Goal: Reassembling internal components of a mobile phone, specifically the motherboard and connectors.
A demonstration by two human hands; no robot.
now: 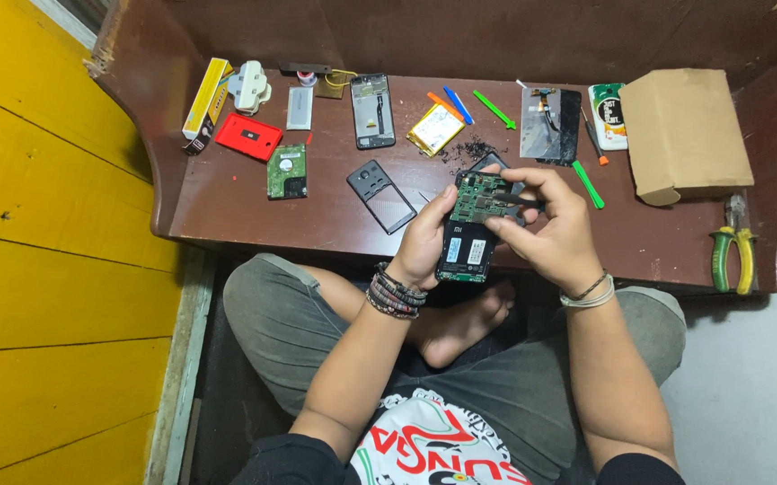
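Phone (467, 244) opened, back off, held above the lap at the near edge of the tabletop (227, 202). Left hand (424, 238) clamped round its left side; right hand (555, 235) pinched shut on a thin dark tool (519, 203) laid against the green circuit board (476, 198), which sits lifted at the phone's top. Already stripped and set out: dark back cover (381, 196), battery (435, 128), cracked screen panel (550, 124), bare frame (374, 110), plastic pry tools (494, 109). Board looks partly freed; lower parts seem in place.
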